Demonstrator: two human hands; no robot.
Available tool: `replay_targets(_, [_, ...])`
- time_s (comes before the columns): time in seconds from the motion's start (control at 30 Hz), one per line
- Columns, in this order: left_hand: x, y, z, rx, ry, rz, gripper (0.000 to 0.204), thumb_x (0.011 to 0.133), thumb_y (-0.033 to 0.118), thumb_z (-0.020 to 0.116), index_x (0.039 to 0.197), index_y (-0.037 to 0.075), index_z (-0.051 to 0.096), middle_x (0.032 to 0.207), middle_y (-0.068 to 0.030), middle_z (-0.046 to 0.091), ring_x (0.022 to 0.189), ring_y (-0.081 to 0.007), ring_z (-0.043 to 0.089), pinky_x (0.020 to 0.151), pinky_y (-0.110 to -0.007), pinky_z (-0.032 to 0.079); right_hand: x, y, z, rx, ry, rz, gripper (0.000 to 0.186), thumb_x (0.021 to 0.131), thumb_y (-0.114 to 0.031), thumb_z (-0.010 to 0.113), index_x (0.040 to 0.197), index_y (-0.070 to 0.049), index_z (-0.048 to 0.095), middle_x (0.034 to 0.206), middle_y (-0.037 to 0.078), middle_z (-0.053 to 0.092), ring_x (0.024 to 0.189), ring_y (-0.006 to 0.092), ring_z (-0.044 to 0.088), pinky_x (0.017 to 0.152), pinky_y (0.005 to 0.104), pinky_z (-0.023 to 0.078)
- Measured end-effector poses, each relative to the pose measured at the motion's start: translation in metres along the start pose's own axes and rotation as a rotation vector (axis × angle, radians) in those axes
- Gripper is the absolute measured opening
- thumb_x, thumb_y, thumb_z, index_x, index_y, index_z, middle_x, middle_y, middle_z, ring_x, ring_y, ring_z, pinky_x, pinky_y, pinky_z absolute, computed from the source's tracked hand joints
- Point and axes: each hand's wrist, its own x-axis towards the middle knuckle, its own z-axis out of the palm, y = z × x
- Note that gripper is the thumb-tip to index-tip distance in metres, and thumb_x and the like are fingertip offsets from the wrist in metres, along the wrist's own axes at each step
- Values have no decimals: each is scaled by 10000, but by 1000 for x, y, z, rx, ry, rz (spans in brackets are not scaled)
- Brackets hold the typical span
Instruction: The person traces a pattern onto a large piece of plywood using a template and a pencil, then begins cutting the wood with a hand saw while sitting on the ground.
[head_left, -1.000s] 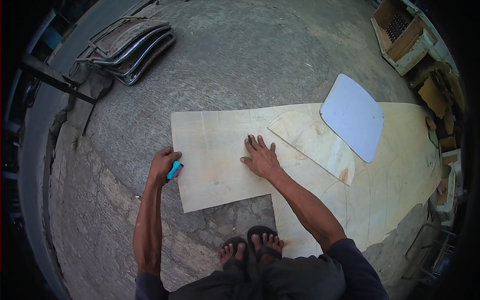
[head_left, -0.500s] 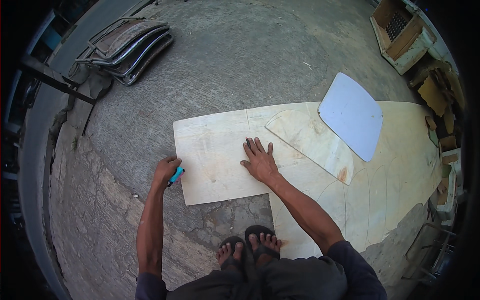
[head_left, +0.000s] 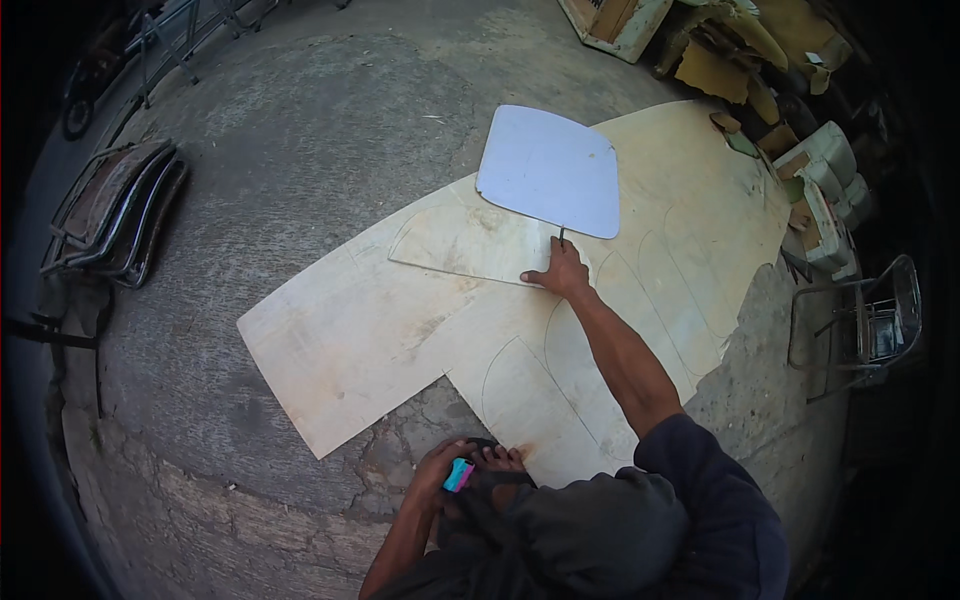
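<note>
Close to my feet, my left hand [head_left: 430, 472] is closed around a small teal and pink tape measure [head_left: 459, 475]. My right hand [head_left: 564, 270] reaches forward and grips a dark pencil [head_left: 562, 237], whose end sticks out past the fingers. Its thumb rests at the right end of a cut plywood piece [head_left: 470, 243] with a curved side. That piece lies on a large plywood sheet [head_left: 350, 325] marked with several curved pencil lines. A pale bluish-white rounded panel [head_left: 550, 168] overlaps the far edge of the cut piece.
Folded metal-framed chairs [head_left: 115, 210] lie stacked on the rough concrete at left. At far right are scrap boards [head_left: 715, 72], white plastic parts [head_left: 825, 165] and a metal chair frame [head_left: 870, 310]. My sandalled foot [head_left: 498, 458] is beside the sheet's inner corner.
The view has swung to the right. My left hand has left the sheet's end and come back near my feet. My right hand, earlier spread flat, now reaches to the cut piece.
</note>
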Motion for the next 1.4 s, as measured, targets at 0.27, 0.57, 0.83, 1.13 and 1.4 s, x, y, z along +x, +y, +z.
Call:
replay_targets(0.27, [51,-12,28,50,41,-54,312,931,235,701,1118,-14,676,926,-105,684,764,-199,646,665,-331,531,-76,-15,19,-56,-78,-28,972,797,-595,795,1500,-27,439,1441,178,481,1354,367,460,1052,556,474])
replay_targets(0.57, [73,12,25,231,123,-17,435,895,299,801,1006,-105,687,913,-161,701,676,-244,666,580,-377,543,-129,-28,29,61,108,-14,921,755,-564,827,1419,-11,508,1408,191,525,1322,359,515,1053,526,482])
replay_targets(0.83, [83,11,2,198,73,2,458,882,306,813,1063,-94,682,948,-152,705,695,-239,674,561,-377,545,-130,-53,40,162,-36,260,1052,654,-508,930,1449,-8,456,1485,184,513,1320,356,552,1025,494,512])
replay_targets(1.13, [103,45,18,139,260,168,279,820,118,827,998,-53,696,863,-115,684,653,-233,646,596,-411,521,-169,-38,-25,830,328,100,476,896,-342,740,1236,-15,679,1146,199,728,1080,322,688,939,410,520])
replay_targets(1.4, [91,239,16,27,181,368,205,909,205,743,942,23,654,773,-88,653,588,-235,637,489,-387,537,-181,82,-172,1070,680,99,455,931,-288,736,1221,54,661,1082,146,720,970,201,640,877,345,506])
